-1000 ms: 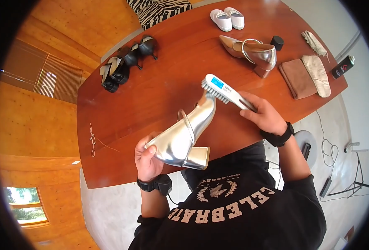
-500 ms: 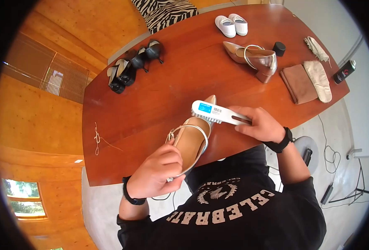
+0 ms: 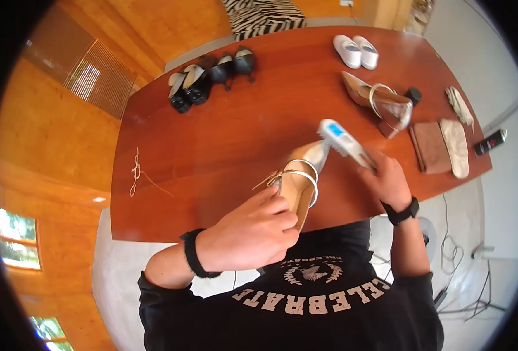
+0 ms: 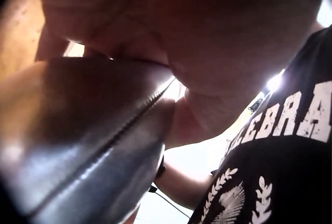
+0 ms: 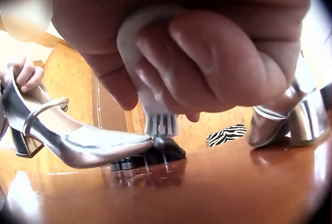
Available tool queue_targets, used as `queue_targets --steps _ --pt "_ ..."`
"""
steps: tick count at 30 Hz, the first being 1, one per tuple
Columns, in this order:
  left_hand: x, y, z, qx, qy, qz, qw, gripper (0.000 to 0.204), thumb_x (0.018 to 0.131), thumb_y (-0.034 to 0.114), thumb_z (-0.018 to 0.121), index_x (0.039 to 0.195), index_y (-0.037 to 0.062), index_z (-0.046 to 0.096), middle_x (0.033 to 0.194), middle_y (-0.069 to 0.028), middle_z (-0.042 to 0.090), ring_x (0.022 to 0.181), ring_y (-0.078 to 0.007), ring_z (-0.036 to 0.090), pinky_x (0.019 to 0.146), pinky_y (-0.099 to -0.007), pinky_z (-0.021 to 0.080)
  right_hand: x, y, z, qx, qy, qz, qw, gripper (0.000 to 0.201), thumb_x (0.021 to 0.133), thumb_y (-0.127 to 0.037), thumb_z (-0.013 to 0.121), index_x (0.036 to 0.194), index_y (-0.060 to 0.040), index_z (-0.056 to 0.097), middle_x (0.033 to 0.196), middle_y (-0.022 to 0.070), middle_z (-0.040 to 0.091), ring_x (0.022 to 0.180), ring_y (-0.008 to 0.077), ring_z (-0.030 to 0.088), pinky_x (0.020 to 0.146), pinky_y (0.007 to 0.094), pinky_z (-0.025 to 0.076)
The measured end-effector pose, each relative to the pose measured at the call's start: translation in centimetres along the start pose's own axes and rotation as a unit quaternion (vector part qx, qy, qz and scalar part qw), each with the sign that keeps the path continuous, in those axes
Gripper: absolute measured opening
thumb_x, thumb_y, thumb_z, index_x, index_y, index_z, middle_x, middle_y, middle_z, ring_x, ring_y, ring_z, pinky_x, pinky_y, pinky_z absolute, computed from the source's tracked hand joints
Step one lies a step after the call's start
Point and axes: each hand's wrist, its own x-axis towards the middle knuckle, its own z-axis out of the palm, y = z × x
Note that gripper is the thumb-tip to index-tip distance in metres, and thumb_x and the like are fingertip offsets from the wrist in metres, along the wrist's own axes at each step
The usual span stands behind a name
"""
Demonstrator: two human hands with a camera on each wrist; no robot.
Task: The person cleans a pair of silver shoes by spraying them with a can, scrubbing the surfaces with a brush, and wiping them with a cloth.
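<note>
My left hand [image 3: 247, 228] grips the heel end of a metallic silver-gold block-heeled shoe [image 5: 88, 143] with a thin strap and a small bow. The shoe's pointed toe faces away from me, over the table. In the left wrist view the seam at the back of the shoe [image 4: 98, 146] fills the lower left, and my palm covers part of it. My right hand [image 3: 387, 181] holds a white brush [image 3: 348, 140] by its handle, fingers curled round it. Its bristles [image 5: 161, 124] are right at the toe in the right wrist view.
The matching shoe [image 3: 382, 102] stands on the table at the right, by a black cap [image 3: 413, 96]. Beyond are white sneakers [image 3: 356, 52], a brown cloth [image 3: 430, 147], a pale mitt [image 3: 455, 149] and a spray can [image 3: 490, 142]. Black heels [image 3: 212, 76] line the far left; a string [image 3: 135, 172] lies nearer.
The left hand has turned the shoe from its side to show its opening, and shifted to the right. The brush dropped toward the toe, then moved up and right with the right hand.
</note>
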Motion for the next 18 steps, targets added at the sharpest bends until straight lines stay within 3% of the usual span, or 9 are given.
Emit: queue_targets --steps 2,4,6,8,13,18 --pt "-0.9 -1.4 -0.2 -0.043 0.061 -0.039 0.996 0.015 0.075 0.012 0.075 0.074 0.0098 0.060 0.080 -0.0041 0.054 0.088 -0.0258 0.054 0.092 -0.0434 0.048 -0.5 1.5 -0.4 0.028 -0.001 0.033 0.999 0.044 0.086 -0.020 0.070 0.126 -0.0025 0.067 0.088 0.0265 0.069 0.082 0.0412 0.070 0.076 0.0438 0.055" --pt "-2.2 -3.0 0.0 -0.076 0.135 -0.089 0.984 0.018 0.078 0.010 0.074 0.073 0.0089 0.057 0.078 -0.0066 0.052 0.084 -0.0287 0.053 0.084 -0.0435 0.048 -1.7 2.7 -0.8 0.103 -0.026 0.072 0.992 0.040 0.087 -0.014 0.068 0.124 0.0001 0.068 0.086 0.0186 0.069 0.080 0.0253 0.070 0.076 0.0365 0.053" --pt "-3.8 -4.6 0.1 -0.097 0.219 -0.148 0.960 0.023 0.080 0.007 0.073 0.071 0.0073 0.052 0.075 -0.0095 0.048 0.080 -0.0323 0.051 0.074 -0.0446 0.046 -3.2 4.4 -0.6 0.161 -0.034 0.097 0.981 0.039 0.088 -0.006 0.065 0.126 0.0038 0.067 0.094 0.0093 0.069 0.090 0.0135 0.062 0.080 0.0311 0.051" --pt "-5.2 -6.9 -0.1 -0.101 0.265 -0.191 0.940 0.023 0.083 0.007 0.068 0.071 0.0046 0.048 0.076 -0.0112 0.050 0.077 -0.0346 0.048 0.069 -0.0431 0.041 -4.2 5.1 -0.6 0.209 -0.039 0.118 0.970 0.039 0.090 -0.002 0.063 0.128 0.0059 0.066 0.104 0.0055 0.070 0.096 0.0122 0.061 0.086 0.0293 0.050" --pt "-8.4 -11.4 2.2 -0.082 0.345 -0.313 0.881 0.020 0.085 0.009 0.068 0.075 0.0019 0.052 0.073 -0.0110 0.051 0.077 -0.0306 0.049 0.070 -0.0426 0.042 -5.1 5.4 -2.4 0.182 -0.047 0.130 0.974 0.044 0.090 -0.006 0.065 0.132 0.0062 0.063 0.106 0.0051 0.069 0.096 0.0120 0.060 0.089 0.0283 0.049" --pt "-8.5 -12.9 3.7 -0.086 0.373 -0.332 0.862 0.023 0.085 0.011 0.070 0.076 0.0005 0.052 0.074 -0.0114 0.052 0.078 -0.0317 0.050 0.071 -0.0427 0.042 -4.7 5.4 -2.6 0.202 -0.050 0.121 0.970 0.046 0.090 -0.007 0.065 0.133 0.0070 0.062 0.110 0.0061 0.068 0.099 0.0127 0.060 0.090 0.0283 0.048"
